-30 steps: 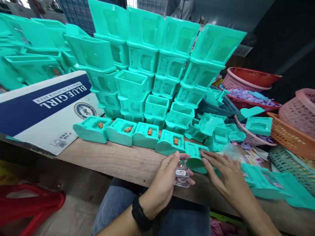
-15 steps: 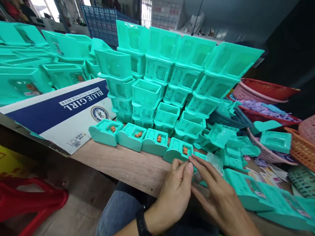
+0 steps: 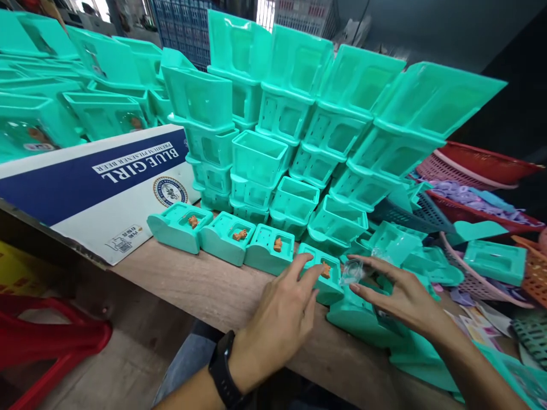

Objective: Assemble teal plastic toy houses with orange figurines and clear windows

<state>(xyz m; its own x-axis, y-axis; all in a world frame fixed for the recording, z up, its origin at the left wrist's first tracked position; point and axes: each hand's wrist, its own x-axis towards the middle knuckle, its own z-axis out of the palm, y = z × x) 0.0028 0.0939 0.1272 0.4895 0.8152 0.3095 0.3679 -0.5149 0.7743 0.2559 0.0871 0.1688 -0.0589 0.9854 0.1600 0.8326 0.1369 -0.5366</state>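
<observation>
Both hands have parted; stacked green bins (image 3: 258, 162) stand behind. Left hand (image 3: 280, 322), half open and empty, is near an orange figure (image 3: 326, 269); right hand (image 3: 399, 290), loosely curved, holds a clear cover (image 3: 354, 271).

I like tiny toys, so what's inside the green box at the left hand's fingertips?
A small orange figure lies in the recess on top of the green box. The left hand covers part of the box, and the box's walls hide anything deeper inside.
</observation>
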